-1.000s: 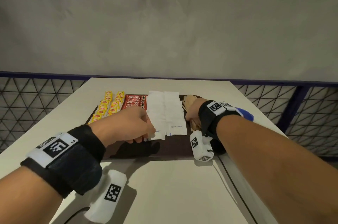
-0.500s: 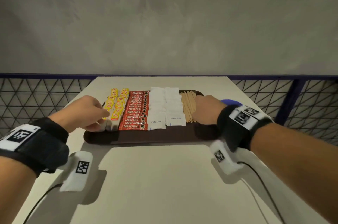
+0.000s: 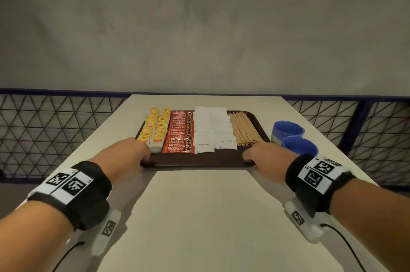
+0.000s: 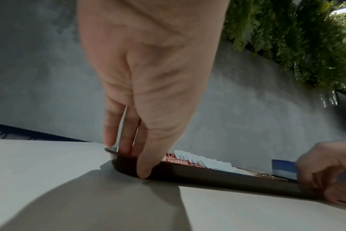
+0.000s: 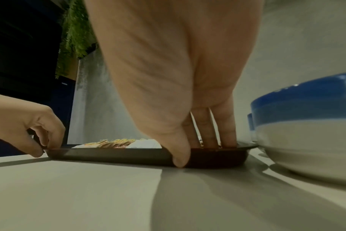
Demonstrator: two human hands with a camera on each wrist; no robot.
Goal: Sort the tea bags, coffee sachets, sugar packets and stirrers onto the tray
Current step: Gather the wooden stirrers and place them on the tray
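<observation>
A dark brown tray [image 3: 199,160] lies on the pale table. It carries rows of yellow tea bags [image 3: 153,126], red coffee sachets [image 3: 179,132], white sugar packets [image 3: 213,129] and wooden stirrers [image 3: 244,129]. My left hand [image 3: 133,154] grips the tray's near left corner. In the left wrist view its thumb [image 4: 144,173] presses the tray's outer wall [image 4: 207,175] and its fingers [image 4: 126,140] reach over the rim. My right hand [image 3: 264,156] grips the near right corner the same way, with its thumb [image 5: 180,157] on the tray wall [image 5: 109,154] and its fingers inside.
Two blue and white bowls [image 3: 288,132] [image 3: 299,147] stand just right of the tray, close to my right hand; one bowl [image 5: 306,132] fills the right wrist view's edge. A mesh railing [image 3: 55,127] and a grey wall lie beyond the table.
Both hands have left the rows of items and drawn back to the tray's near corners, where they now hold its rim. The left hand moved leftward from the sachets.
</observation>
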